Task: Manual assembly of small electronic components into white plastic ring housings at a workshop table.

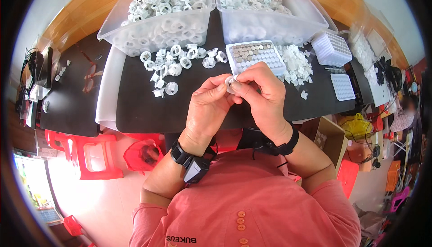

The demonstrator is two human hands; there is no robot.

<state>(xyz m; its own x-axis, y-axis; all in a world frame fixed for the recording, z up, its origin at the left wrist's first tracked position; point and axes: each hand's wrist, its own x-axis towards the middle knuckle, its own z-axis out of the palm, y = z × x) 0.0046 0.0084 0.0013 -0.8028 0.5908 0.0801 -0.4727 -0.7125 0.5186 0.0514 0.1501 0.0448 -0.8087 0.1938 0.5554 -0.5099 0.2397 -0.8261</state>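
Observation:
My left hand [208,111] and my right hand [266,95] meet above the near part of the dark table. Between them they pinch a small round white plastic part [230,85]. The left thumb and fingers grip its left side, while the right thumb presses against it from the right. My fingers hide some of the part. Just beyond the hands lies a white tray [277,62] with rows of small round silver-coloured pieces [250,51]. To its right is a heap of small white plastic pieces [294,67]. Loose round plastic parts [174,69] are scattered to the left.
Two clear plastic bins [162,35] [270,26] full of white parts stand at the back. Stacked white trays [332,49] and a single tray [343,87] are at the right. A rolled white sheet [109,85] crosses the left side. Red stools [92,155] stand at the lower left.

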